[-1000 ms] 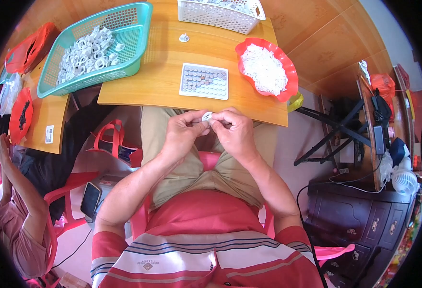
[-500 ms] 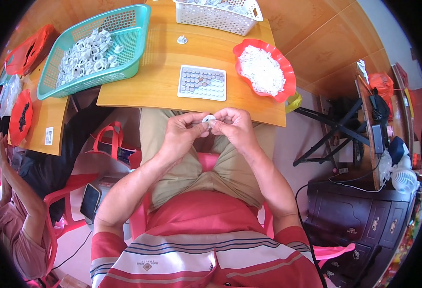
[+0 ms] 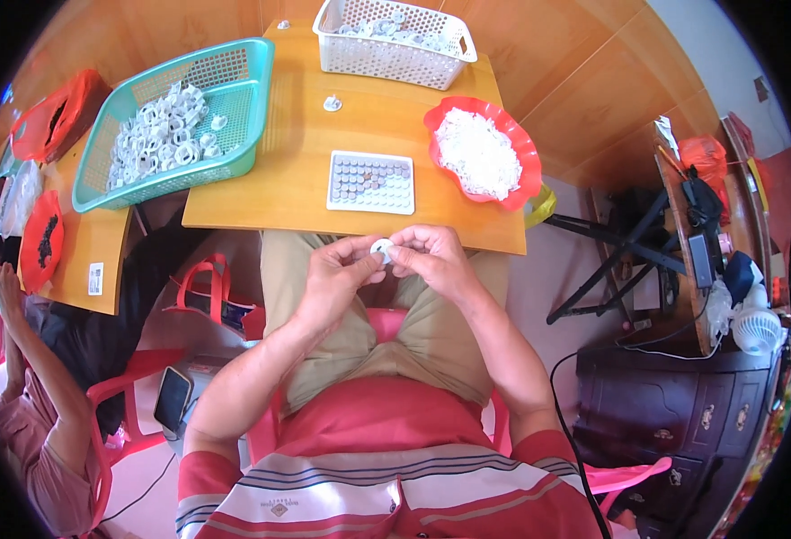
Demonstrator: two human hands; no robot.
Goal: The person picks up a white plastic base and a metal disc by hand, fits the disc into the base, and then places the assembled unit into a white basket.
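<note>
Between my two hands, just off the table's near edge and above my lap, is a small round white plastic part (image 3: 381,251). My left hand (image 3: 343,269) pinches it from the left with thumb and fingers. From the right, my right hand (image 3: 429,258) closes thumb and forefinger on its other side. Beyond my hands, a white tray (image 3: 370,207) with rows of small grey round pieces lies on the wooden table (image 3: 297,171). Farther back, a single white plastic part (image 3: 332,103) rests on the tabletop.
A teal basket (image 3: 261,117) of white plastic parts stands at the left. At the back is a white perforated basket (image 3: 386,65) with similar parts. A red scalloped dish (image 3: 528,162) of small white pieces sits at the right. A co-worker's arm (image 3: 49,359) shows far left.
The table and everything on it appear lower in the picture, as the head view has tilted up. Both hands keep their pinch on the round part with little visible change.
</note>
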